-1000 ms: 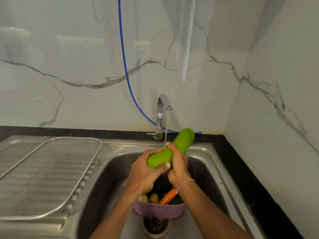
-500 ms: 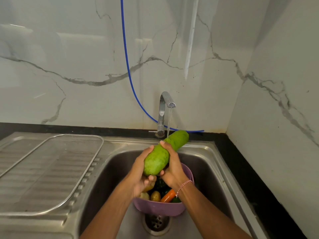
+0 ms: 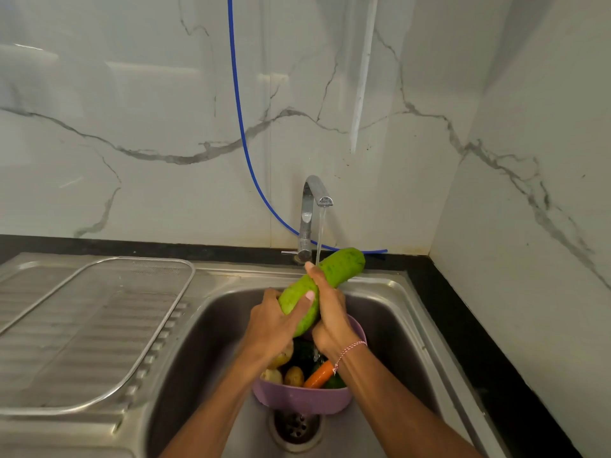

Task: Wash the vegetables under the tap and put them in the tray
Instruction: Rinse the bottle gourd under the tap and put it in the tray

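I see left hand [image 3: 274, 320], right hand [image 3: 327, 312] both clamped on gourd [image 3: 344, 266] under tap [image 3: 312, 206]. Risk: wet skin slips grip, gourd drops onto bowl [image 3: 297, 399], tips it.

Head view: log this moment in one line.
phase: washing | left hand: grips gourd | right hand: grips gourd | tap: running

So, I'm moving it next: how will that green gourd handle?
Likely slippery: the tap runs water over the green gourd. Probably stiff and heavy: left hand and right hand both grip it. Rounded, so it may roll in the tray.
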{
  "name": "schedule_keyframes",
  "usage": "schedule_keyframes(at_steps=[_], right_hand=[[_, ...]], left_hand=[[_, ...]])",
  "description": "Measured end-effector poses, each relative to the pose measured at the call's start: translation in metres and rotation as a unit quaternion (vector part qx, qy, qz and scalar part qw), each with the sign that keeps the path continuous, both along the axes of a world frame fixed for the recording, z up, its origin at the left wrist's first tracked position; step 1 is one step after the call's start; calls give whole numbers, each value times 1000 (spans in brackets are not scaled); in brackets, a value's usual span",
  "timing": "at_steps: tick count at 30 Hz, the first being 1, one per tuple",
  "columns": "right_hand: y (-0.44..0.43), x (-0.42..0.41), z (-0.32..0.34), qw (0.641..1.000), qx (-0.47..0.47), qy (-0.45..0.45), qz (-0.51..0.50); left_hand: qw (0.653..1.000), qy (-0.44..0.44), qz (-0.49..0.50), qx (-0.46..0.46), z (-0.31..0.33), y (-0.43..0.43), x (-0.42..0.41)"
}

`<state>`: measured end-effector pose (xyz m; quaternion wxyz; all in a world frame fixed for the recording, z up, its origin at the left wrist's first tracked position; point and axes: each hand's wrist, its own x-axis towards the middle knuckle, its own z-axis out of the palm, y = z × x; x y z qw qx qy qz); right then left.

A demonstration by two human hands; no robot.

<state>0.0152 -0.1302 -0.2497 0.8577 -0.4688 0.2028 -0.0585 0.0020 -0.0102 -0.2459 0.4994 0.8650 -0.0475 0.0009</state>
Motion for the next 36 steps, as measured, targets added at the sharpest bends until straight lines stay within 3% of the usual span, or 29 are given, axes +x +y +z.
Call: schedule_keyframes(at_steps=[4,8,10,12,15,19,23,27,33,36], right_hand=[[3,-5,-9,997,35,-19,63],[-4,-7,-14,991,82,-64,89],[-3,-4,-14,991,59,-75,92],[0,-4,-11,996,14,-50,70],[0,-2,-14,997,-54,-45,28],[-1,-4,-7,988,-136,-70,-4],[-2,-1,-2,993,-98,-62,-18],[-5,-4,-10,997,-30,-66,33],[-2,-1,-14,990,50,-104,79],[-3,5,-17,989,28,-124,71]], left_hand=[[979,133,-35,-153,2,-6,-2],[911,253,-88,-315,9,-9,-8],[882,283,-93,-365,10,-10,-9],[913,248,-76,-316,6,-11,-8],[989,101,4,-104,-1,-5,-9],[995,53,-21,-80,-8,-7,-7],[997,-37,-74,4,-16,-13,-8],[995,-44,-85,4,-15,-10,-2],[967,68,-42,-242,-7,-18,-3],[978,88,-43,-183,-12,-11,3]])
